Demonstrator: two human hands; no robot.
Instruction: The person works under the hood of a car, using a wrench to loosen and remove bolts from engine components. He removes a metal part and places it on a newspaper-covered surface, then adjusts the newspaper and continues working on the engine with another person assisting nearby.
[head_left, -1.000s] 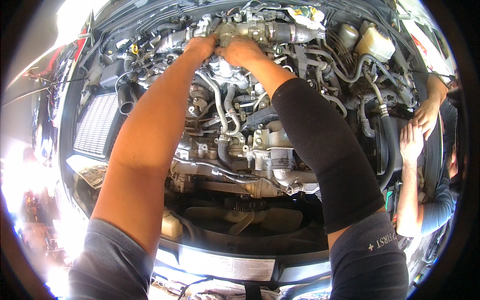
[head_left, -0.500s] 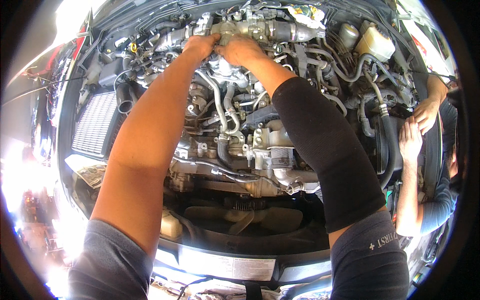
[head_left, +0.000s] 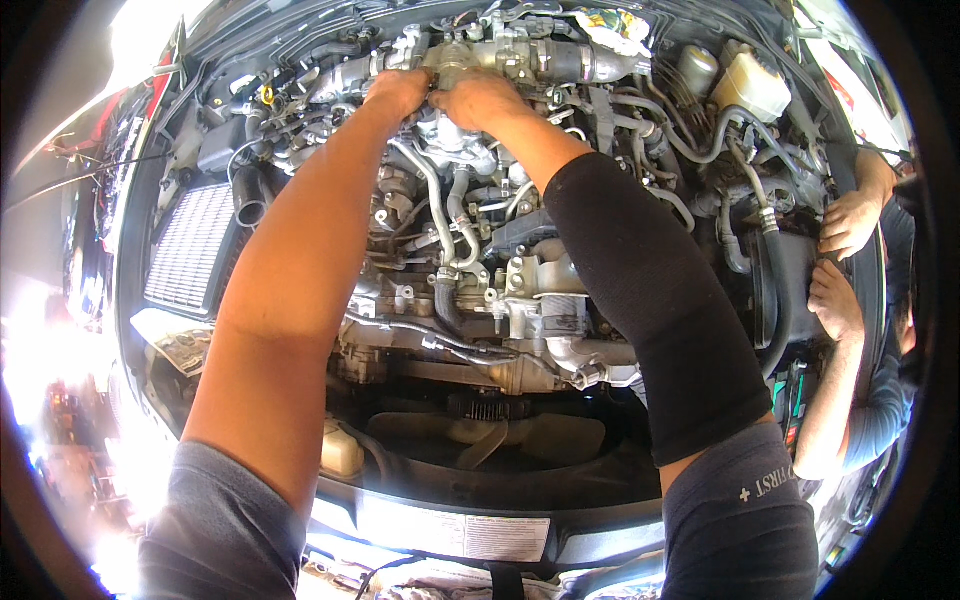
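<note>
Left hand (head_left: 400, 92): curled in at the back of the engine (head_left: 520, 285), tips hidden on my feed, so I can't tell if it's gripping anything
Right hand (head_left: 482, 100): same deal, curled with the tips tucked out of sight; can't call a grip from my end
Metal housing (head_left: 455, 62): just one, top center, right past both hands; right one looks slightly nearer to me
Cross pipe (head_left: 600, 67): one, long axis left to right, crossing the line of the forearms (head_left: 310, 230); housing sits mid-run
Black elbow sleeve (head_left: 650, 300): one, right arm only
Cooling fan (head_left: 535, 440): one, down low toward the front
Pleated air filter (head_left: 185, 245): one, off left
White reservoir (head_left: 755, 88) and round canister (head_left: 697, 70): one each, back right
Co-worker's hands (head_left: 850, 225): two, far right by the black box (head_left: 802, 265); no clue if they're holding something
</note>
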